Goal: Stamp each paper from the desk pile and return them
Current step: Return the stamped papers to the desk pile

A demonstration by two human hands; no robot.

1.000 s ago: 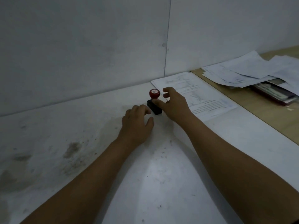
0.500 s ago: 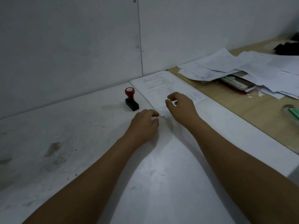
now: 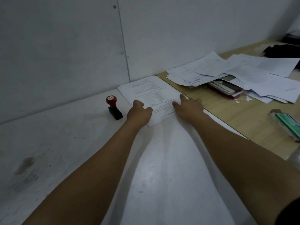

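Observation:
A neat stack of printed papers (image 3: 151, 90) lies flat on the white desk (image 3: 68, 143) against the wall. My left hand (image 3: 139, 113) rests on the stack's near left corner, fingers loosely bent. Over the stack's near right edge my right hand (image 3: 189, 106) lies with index finger and thumb stretched onto the top sheet. Neither hand plainly grips a sheet. A stamp (image 3: 113, 108) with a red knob and black base stands on the desk just left of my left hand, untouched.
A loose heap of papers (image 3: 235, 73) covers the wooden desk (image 3: 227, 120) at the right, over a dark-covered book (image 3: 225, 89). A green and clear box (image 3: 287, 124) lies near the right edge. A dark object (image 3: 282, 50) sits at the far right corner.
My right hand has let go of the stamp and moved right onto the paper stack. My left hand followed onto the stack's near corner. The view has swung to the right.

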